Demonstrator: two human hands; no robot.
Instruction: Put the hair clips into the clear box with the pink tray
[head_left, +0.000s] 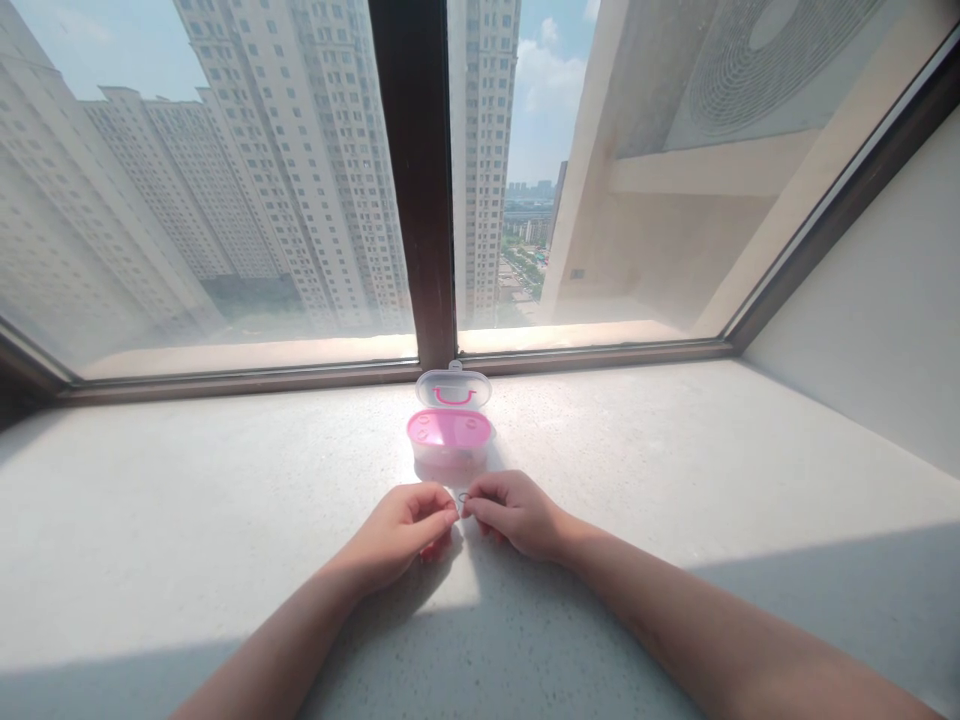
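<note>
Just in front of the plastic box, my two hands meet with their fingertips almost touching. My right hand (517, 512) is closed in a pinch on a small thin dark loop (463, 497); its exact kind is too small to tell. My left hand (411, 530) is pinched too, close beside the loop, and its fingers hide what they hold, if anything. Beyond the hands stands an oval clear box with a pink top (450, 430), on which a few small ring-like shapes show. Its clear lid (454, 390), with a pink handle, stands raised at the back.
The hands and box are over a pale speckled windowsill (225, 500), partly sunlit and partly shaded. A dark window frame (424, 200) rises behind the box, with glass on both sides. To the right is a white wall (862, 300). Tall buildings stand outside.
</note>
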